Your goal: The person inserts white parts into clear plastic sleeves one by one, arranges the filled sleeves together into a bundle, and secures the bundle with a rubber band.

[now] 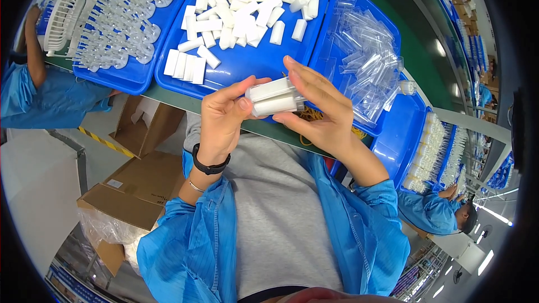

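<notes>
And bright blue is filling the lower centre: an open smock (216, 247), its fabric showing fine lines, its sleeves (370, 230) bunching. Grey is peeking through, a plain shirt (281, 207) meeting dark trim (272, 292) at the bottom edge. Mid-frame, the left hand (220, 116) and right hand (331, 115) are showing bare, a black wristband (210, 166) and silvery bangle (196, 187) sitting left of centre.

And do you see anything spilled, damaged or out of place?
Nothing looks clearly spilled or damaged. The yellow strands look slightly untidy: tangled, outside the trays, partly hidden behind the right hand.
</notes>
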Motion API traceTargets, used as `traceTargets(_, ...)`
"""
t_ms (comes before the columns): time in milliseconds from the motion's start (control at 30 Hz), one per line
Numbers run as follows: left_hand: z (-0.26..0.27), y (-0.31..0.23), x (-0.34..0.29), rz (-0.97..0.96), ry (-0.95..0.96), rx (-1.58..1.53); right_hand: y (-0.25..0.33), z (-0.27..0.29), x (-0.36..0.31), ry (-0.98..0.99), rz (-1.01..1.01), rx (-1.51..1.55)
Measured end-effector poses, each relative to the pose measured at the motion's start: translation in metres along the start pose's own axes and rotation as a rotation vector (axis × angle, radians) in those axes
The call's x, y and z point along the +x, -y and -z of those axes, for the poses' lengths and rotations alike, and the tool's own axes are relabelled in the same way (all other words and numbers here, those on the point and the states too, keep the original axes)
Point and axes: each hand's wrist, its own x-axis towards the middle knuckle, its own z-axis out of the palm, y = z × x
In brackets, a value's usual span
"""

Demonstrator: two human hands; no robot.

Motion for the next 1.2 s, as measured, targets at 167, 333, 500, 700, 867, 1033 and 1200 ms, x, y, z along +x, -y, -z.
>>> traceTargets(167, 0.001, -0.001, -0.001, 0.028, -0.007, -0.010, -0.002, -0.006, -0.006, -0.028, 0.008, 0.036)
traceTargets(333, -0.001, -0.003, -0.001, 0.042, 0.027, 0.039, -0.004, -0.007, -0.008, -0.054, -0.004, 0.070)
traceTargets(500, -0.008, -0.011, 0.005, -0.097, 0.089, -0.003, -0.002, 0.002, -0.001, -0.043, 0.040, 0.224)
traceTargets(700, -0.012, -0.012, 0.006, 0.055, 0.143, -0.294, 0.022, 0.020, 0.010, 0.018, -0.005, 0.196)
traceTargets(867, -0.016, -0.009, 0.005, 0.102, 0.171, -0.373, 0.024, 0.025, 0.017, 0.033, 0.143, 0.110)
traceTargets(1033, -0.014, -0.005, 0.005, 0.133, 0.193, -0.429, 0.032, 0.022, 0.016, -0.033, 0.077, 0.136)
traceTargets(1200, -0.014, -0.003, 0.006, 0.168, 0.223, -0.464, 0.033, 0.022, 0.017, -0.044, 0.028, 0.119)
